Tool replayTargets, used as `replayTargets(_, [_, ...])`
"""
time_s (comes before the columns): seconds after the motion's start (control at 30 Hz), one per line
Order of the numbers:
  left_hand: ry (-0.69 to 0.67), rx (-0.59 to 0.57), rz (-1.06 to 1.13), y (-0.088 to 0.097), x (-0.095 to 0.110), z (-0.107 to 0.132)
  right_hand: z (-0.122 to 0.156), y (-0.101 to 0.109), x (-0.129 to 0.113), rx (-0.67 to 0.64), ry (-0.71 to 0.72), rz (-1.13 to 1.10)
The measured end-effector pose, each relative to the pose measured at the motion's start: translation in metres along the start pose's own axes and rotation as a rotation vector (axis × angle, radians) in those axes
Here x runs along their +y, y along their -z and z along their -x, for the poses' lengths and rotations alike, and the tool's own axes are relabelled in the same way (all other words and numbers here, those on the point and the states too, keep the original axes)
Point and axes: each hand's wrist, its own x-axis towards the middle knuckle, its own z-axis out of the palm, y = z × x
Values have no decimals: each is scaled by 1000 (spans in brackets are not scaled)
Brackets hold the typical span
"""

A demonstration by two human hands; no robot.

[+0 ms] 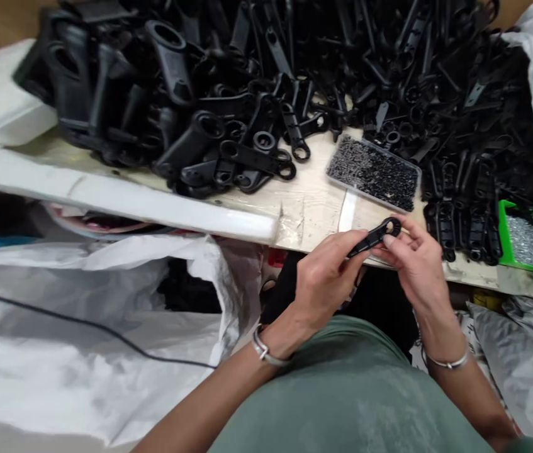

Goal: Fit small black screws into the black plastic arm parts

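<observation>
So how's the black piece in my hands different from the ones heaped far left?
The held piece is slim and flat; the far-left pieces are thick and bulky. The held piece is pinched between left hand and right hand; the far-left pieces lie heaped on the table. Both are black with ringed ends.

One camera sits on the person's head, looking forward and down. It is close above the left hand (325, 277) and right hand (415, 261); the table (313, 207) lies beyond them.
</observation>
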Motion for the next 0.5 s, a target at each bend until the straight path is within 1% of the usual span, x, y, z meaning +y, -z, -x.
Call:
replayTargets(0.1, [-9, 15, -23, -2, 3, 3, -2, -6, 2, 20, -53, -106])
replayTargets(0.2, [-16, 15, -22, -3, 5, 6, -5, -7, 0, -13, -96, -118])
replayTargets(0.23, [-20, -10, -4, -3, 6, 6, -7, -5, -3, -37, -91, -91])
replayTargets(0.3, [-38, -103, 60, 0, 6, 4, -11, 6, -13, -93, -37, 21])
replayTargets(0.37, [-76, -184, 105, 4, 4, -1, -14, 28, -30, -105, 70, 182])
replayTargets(0.4, [-105, -189, 100, 7, 2, -5, -16, 43, -40, -80, 132, 265])
replayTargets(0.43, [-130, -170, 68, 11, -2, -11, -17, 61, -52, 7, 205, 335])
replayTargets(0.47, [-149, -136, 10, 15, -6, -17, -20, 81, -62, 102, 247, 417])
replayTargets(0.5, [-156, -99, -72, 20, -12, -23, -25, 102, -72, 167, 235, 534])
